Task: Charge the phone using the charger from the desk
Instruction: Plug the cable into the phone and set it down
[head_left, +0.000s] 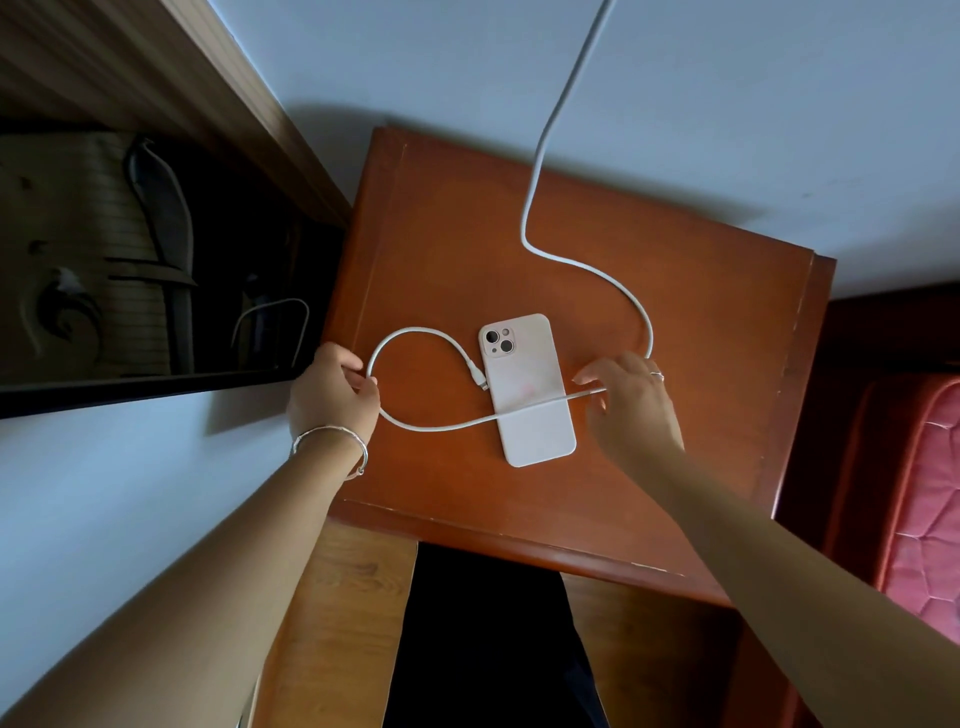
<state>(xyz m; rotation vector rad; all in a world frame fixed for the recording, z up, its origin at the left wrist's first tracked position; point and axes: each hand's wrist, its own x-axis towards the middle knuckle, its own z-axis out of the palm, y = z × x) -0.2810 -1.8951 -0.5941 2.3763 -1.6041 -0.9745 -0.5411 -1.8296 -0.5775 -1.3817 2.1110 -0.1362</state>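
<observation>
Handling the white charging cable (582, 260) is the step you're in: the phone is not yet plugged in. Your left hand (332, 395) has a narrow grip pinched on the cable's loop at the bench's (701, 364) left edge, while your right hand (631, 402) holds the same cable between thumb and fingertips just right of the phone (524, 389). The phone lies face down in its pale pink case near the middle of the bench, camera end away from you, and the cable crosses over its back between your two hands. The Lightning plug (480, 383) lies free, touching or just beside the phone's left edge, between your hands and held by neither. Next, I judge, you need to free the cable from across the phone, take the plug itself, and reach the port on the near end.
</observation>
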